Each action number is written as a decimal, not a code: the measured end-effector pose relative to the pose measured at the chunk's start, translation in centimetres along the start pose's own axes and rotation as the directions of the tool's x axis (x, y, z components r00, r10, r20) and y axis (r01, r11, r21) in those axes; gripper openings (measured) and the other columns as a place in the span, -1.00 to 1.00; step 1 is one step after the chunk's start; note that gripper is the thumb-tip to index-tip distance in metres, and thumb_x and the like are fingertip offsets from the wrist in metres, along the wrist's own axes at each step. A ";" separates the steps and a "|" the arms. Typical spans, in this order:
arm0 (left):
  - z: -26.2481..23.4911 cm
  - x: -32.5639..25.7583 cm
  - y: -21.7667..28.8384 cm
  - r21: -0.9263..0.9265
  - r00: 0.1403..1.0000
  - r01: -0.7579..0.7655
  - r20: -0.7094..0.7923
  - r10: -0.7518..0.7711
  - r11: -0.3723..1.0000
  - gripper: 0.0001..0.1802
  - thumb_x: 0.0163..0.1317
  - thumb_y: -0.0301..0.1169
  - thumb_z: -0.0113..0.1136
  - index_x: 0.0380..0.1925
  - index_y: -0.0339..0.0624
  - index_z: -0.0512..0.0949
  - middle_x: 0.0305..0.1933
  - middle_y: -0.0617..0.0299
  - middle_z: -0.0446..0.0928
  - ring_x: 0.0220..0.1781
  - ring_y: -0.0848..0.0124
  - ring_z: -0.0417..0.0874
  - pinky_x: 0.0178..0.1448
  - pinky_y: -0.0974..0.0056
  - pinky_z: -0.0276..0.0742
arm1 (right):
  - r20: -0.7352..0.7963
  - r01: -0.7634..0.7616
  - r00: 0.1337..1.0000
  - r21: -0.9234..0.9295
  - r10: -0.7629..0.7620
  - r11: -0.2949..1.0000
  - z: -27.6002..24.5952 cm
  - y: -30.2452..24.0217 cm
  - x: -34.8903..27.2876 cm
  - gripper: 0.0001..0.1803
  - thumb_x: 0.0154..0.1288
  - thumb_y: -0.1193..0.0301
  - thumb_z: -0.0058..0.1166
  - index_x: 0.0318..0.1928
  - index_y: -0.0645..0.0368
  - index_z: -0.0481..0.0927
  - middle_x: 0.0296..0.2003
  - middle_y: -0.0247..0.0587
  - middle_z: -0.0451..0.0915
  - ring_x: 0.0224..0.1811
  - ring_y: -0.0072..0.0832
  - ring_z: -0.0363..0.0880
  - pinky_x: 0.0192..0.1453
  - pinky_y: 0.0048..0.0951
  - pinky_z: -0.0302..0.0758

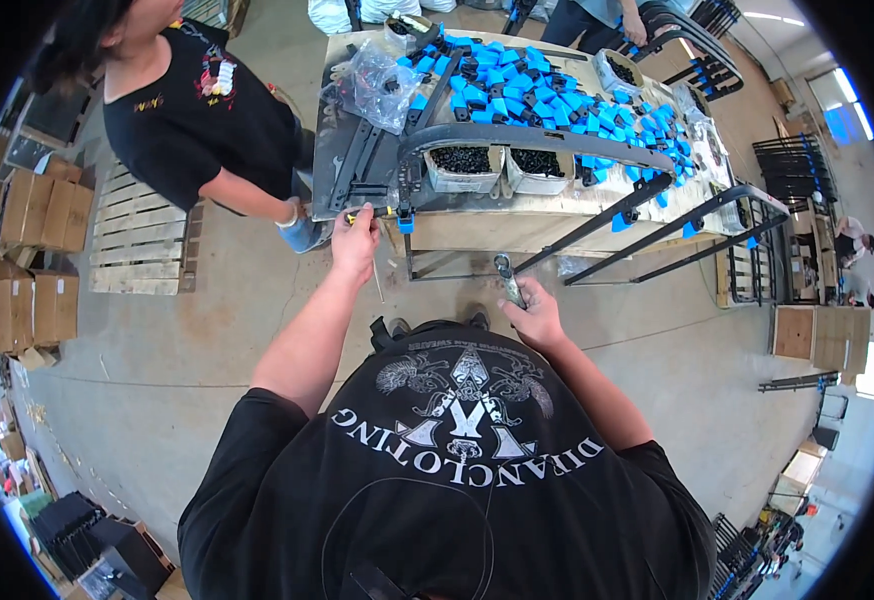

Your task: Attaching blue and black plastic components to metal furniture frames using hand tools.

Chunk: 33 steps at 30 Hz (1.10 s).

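Note:
My right hand (534, 315) is closed around a metal ratchet wrench (507, 278), its round head pointing up toward the table. My left hand (355, 240) is closed at the table's near left corner, on a small yellow-and-black piece partly hidden by the fingers. A thin metal rod (379, 275) slants down just beside that hand. Close by, a blue-and-black plastic part (406, 222) sits at the end of a bent black metal frame (547, 137). The frame rests over the table edge, one leg reaching toward the floor near the wrench.
The wooden table (547, 228) bears a heap of blue-and-black parts (502, 85), a clear plastic bag (372, 88) and boxes of small black pieces (462, 170). A co-worker (197, 110) stands at left beside a pallet (142, 240). Another black frame (697, 215) leans at right.

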State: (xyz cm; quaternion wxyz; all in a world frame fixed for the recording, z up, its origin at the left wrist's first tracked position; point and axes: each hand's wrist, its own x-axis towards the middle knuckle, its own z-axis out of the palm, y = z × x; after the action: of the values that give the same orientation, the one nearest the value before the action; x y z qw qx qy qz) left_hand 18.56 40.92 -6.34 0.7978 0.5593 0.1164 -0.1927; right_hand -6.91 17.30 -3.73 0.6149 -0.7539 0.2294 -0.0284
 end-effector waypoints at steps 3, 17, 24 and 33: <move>-0.1 0.4 0.1 -0.022 1.000 0.023 0.020 -0.022 0.999 -0.78 0.39 -0.27 0.24 -0.23 -0.13 0.43 -0.51 0.34 0.45 -0.63 0.58 0.36 -0.58 0.43 0.23 | 0.001 -0.054 0.999 -0.061 0.054 0.997 0.7 -2.1 -1.3 -0.73 0.27 0.49 0.27 -0.06 0.24 0.53 -0.42 -0.49 0.49 -0.37 -0.73 0.36 -0.26 -0.55 0.37; -1.1 1.1 -0.3 -0.056 0.995 0.080 0.056 -0.077 0.995 -0.74 0.38 -0.28 0.24 -0.14 -0.17 0.42 -0.48 0.30 0.45 -0.60 0.56 0.37 -0.54 0.41 0.26 | -0.200 -0.043 0.980 -0.210 0.001 0.977 1.6 -0.3 -3.4 -0.74 0.25 0.45 0.28 -0.12 0.23 0.51 -0.56 -0.43 0.50 -0.58 -0.72 0.42 -0.51 -0.54 0.38; -1.7 2.0 1.3 0.125 0.955 0.268 0.099 -0.281 0.955 -0.77 0.42 -0.24 0.21 -0.15 -0.10 0.41 -0.44 0.26 0.49 -0.58 0.51 0.38 -0.53 0.32 0.30 | -0.202 -0.084 0.978 -0.169 0.049 0.982 2.1 1.0 -3.1 -0.78 0.32 0.42 0.25 -0.16 0.24 0.50 -0.55 -0.41 0.50 -0.59 -0.70 0.41 -0.53 -0.53 0.37; -0.5 1.4 4.1 0.246 0.946 0.229 0.172 -0.275 0.942 -0.80 0.48 -0.32 0.11 -0.27 -0.18 0.38 -0.51 0.25 0.45 -0.67 0.53 0.32 -0.64 0.34 0.20 | -0.047 -0.236 0.968 0.170 0.247 0.957 6.0 -3.1 1.5 -0.79 0.37 0.45 0.15 -0.11 0.24 0.43 -0.50 -0.33 0.51 -0.55 -0.66 0.45 -0.49 -0.50 0.38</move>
State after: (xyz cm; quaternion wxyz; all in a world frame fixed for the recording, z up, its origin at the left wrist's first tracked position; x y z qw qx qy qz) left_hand 21.62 42.34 -3.55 0.7062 0.6030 0.0825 -0.3618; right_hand -2.69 22.62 -2.66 0.6652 -0.6661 0.3374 0.0026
